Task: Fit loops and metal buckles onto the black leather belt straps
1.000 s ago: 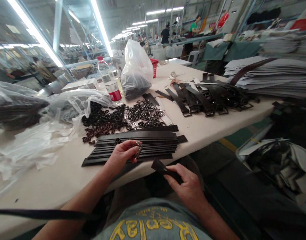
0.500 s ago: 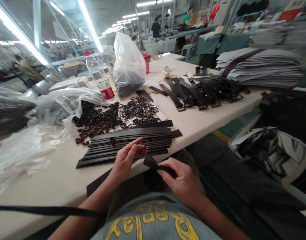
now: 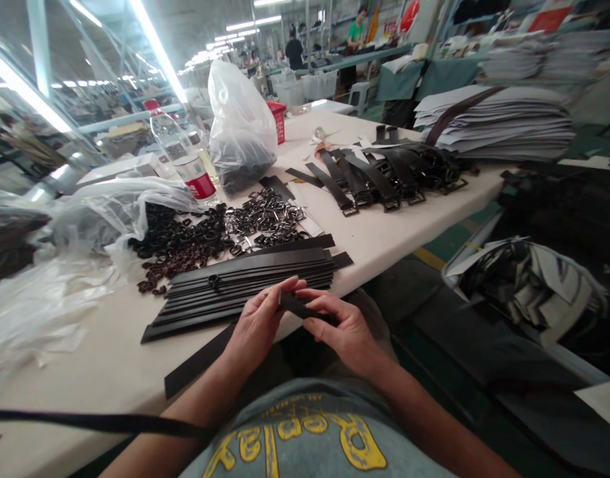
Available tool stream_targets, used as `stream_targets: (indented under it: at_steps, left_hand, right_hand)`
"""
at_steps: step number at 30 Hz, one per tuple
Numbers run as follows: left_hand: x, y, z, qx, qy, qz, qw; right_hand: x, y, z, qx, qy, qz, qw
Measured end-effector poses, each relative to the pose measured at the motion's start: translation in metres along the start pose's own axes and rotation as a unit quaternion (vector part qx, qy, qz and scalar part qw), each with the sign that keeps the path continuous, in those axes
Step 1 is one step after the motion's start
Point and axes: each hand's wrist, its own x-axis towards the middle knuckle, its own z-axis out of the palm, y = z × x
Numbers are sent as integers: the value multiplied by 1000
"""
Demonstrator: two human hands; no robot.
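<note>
Right at the table's front edge, a black belt strap (image 3: pixel 301 307) has its end between my two hands. My right hand (image 3: pixel 348 335) is closed, pinching that strap between thumb and fingers. My left hand (image 3: pixel 257 325) is closed at the strap's tip; the buckle it holds is mostly hidden by the fingers. Just beyond lies a row of flat black straps (image 3: pixel 245 282), with a small dark loop (image 3: pixel 214 282) on top. Another black strap (image 3: pixel 195 365) stretches under my left forearm.
Behind the straps are loose metal buckles (image 3: pixel 267 219) and a heap of dark loops (image 3: pixel 185 245). A plastic bag (image 3: pixel 239 126) and a bottle (image 3: pixel 192 176) stand further back. Buckled belts (image 3: pixel 379 176) lie at right, near stacked sheets (image 3: pixel 498 126). A bin of scraps (image 3: pixel 533 285) sits lower right.
My hands have come together, bringing the strap end in the right hand up to the buckle in the left. The whole view has shifted slightly.
</note>
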Motion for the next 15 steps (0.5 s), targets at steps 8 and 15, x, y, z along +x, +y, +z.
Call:
stream_targets:
  at_steps: [8, 15]
  left_hand:
    - [-7, -10, 8, -59, -21, -18, 998]
    - [-14, -19, -11, 183, -121, 92, 971]
  right_hand:
    - [-2, 10, 1, 129, -62, 76, 987]
    - [-2, 14, -3, 275, -51, 129, 952]
